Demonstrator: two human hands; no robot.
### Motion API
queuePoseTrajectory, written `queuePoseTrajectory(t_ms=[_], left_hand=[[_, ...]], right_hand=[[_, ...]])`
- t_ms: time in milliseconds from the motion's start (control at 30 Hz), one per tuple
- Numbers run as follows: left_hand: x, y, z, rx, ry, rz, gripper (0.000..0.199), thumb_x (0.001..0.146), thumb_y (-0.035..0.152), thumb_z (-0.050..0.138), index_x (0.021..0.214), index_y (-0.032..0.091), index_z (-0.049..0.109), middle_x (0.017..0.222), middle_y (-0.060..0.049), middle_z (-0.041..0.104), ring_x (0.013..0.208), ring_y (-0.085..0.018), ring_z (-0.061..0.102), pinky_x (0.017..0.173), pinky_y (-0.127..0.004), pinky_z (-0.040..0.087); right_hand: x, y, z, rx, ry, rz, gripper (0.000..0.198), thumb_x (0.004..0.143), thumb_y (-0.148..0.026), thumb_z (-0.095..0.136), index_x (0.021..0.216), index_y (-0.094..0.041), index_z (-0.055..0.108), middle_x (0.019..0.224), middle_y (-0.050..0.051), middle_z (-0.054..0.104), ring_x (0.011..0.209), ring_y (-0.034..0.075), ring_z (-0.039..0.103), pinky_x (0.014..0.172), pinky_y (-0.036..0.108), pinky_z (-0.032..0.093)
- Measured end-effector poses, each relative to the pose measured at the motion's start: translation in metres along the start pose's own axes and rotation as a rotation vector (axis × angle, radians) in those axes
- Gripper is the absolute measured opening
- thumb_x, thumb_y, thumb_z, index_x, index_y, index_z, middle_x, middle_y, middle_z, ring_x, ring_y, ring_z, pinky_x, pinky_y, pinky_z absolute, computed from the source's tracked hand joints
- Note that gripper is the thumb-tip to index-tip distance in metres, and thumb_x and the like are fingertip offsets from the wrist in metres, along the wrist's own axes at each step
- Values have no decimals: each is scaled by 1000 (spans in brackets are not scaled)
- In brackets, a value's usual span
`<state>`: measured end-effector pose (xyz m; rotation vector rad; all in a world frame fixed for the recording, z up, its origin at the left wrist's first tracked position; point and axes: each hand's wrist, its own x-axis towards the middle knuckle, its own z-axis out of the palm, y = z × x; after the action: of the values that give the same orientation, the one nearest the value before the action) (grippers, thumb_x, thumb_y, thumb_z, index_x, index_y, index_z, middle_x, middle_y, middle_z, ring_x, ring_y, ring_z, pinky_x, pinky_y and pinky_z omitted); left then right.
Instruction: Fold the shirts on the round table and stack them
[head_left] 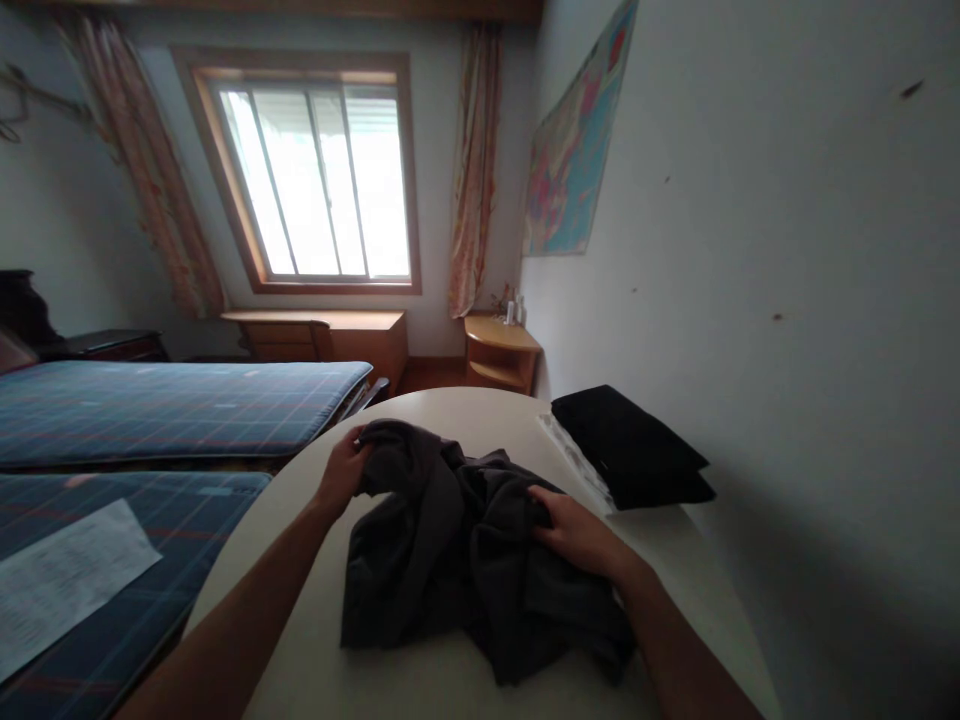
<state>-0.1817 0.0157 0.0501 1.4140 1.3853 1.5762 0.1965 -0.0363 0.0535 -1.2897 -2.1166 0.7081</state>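
Note:
A crumpled dark grey garment (450,560) lies bunched on the round white table (300,600); its exact kind does not show. My left hand (346,470) is closed on the garment's upper left part and lifts that edge a little off the table. On the right side, my right hand (566,530) grips a fold of the same cloth, with some fingertips hidden in the fabric. Folded black cloth (630,445) rests near the table's right edge, beside the wall, on top of something white and thin.
Two beds with blue plaid mattresses (187,400) stand to the left, the nearer one bearing a printed paper sheet (75,580). A wall (787,350) runs close along the right. Behind the table are a wooden desk (360,325) and a corner shelf (501,335).

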Motion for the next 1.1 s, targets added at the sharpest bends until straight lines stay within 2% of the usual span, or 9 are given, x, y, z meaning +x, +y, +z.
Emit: queuePoseTrajectory(t_ms=[100, 200, 300, 400, 500, 667, 900, 1000, 1100], left_hand=[[26, 9, -10, 7, 183, -13, 57, 78, 48, 65, 125, 16, 58, 108, -10, 72, 102, -28, 68, 88, -40, 55], [27, 4, 0, 225, 267, 62, 56, 85, 44, 59, 133, 16, 54, 135, -16, 59, 128, -32, 54, 109, -47, 41], [-4, -15, 33, 400, 122, 226, 55, 90, 44, 53, 138, 17, 49, 149, -15, 46, 142, -31, 38, 119, -50, 26], [-41, -36, 67, 538, -67, 257, 62, 89, 48, 55, 141, 14, 47, 151, -19, 42, 142, -33, 37, 118, -51, 28], [-60, -49, 80, 710, -215, 253, 68, 84, 48, 63, 141, 14, 49, 152, -20, 41, 140, -38, 38, 116, -54, 29], [-56, -53, 71, 799, -266, 282, 50, 88, 35, 58, 135, 18, 58, 148, -14, 50, 136, -34, 45, 113, -51, 34], [-46, -46, 61, 803, -371, 238, 36, 93, 23, 48, 122, 20, 69, 133, -7, 65, 124, -23, 60, 110, -36, 42], [-36, -36, 51, 815, -315, 208, 36, 97, 26, 45, 124, 24, 69, 129, -4, 68, 119, -23, 63, 104, -35, 46], [-9, -21, 33, 893, -165, 147, 36, 98, 31, 45, 127, 30, 67, 120, -4, 72, 110, -25, 68, 95, -36, 51]], right_hand=[[6, 7, -7, 0, 198, 62, 41, 88, -35, 54, 126, -22, 60, 116, 9, 71, 107, 27, 67, 94, 39, 49], [11, 22, -6, -43, 351, 97, 53, 87, -35, 53, 138, -22, 48, 125, 11, 67, 115, 26, 63, 99, 41, 47], [14, 38, 1, -75, 289, 25, 55, 86, -34, 54, 139, -20, 48, 138, 12, 58, 127, 25, 55, 109, 42, 40], [15, 46, 7, -89, 212, -12, 53, 86, -34, 54, 136, -16, 52, 138, 14, 58, 130, 25, 53, 112, 42, 38], [15, 47, 9, -88, 182, -1, 51, 89, -35, 53, 135, -15, 53, 136, 14, 60, 128, 25, 55, 112, 41, 39], [14, 43, 8, -104, 153, 25, 50, 91, -35, 52, 137, -15, 52, 138, 15, 59, 128, 25, 55, 111, 40, 40], [14, 43, 7, -160, 121, 72, 44, 90, -23, 49, 133, -19, 55, 128, 11, 66, 120, 25, 61, 103, 39, 45], [13, 40, -1, -229, 219, 164, 39, 89, -20, 47, 126, -23, 59, 117, 10, 71, 110, 27, 66, 94, 39, 48], [12, 37, -12, -232, 428, 243, 36, 91, -25, 45, 125, -22, 57, 105, 11, 72, 97, 29, 69, 84, 39, 50]])
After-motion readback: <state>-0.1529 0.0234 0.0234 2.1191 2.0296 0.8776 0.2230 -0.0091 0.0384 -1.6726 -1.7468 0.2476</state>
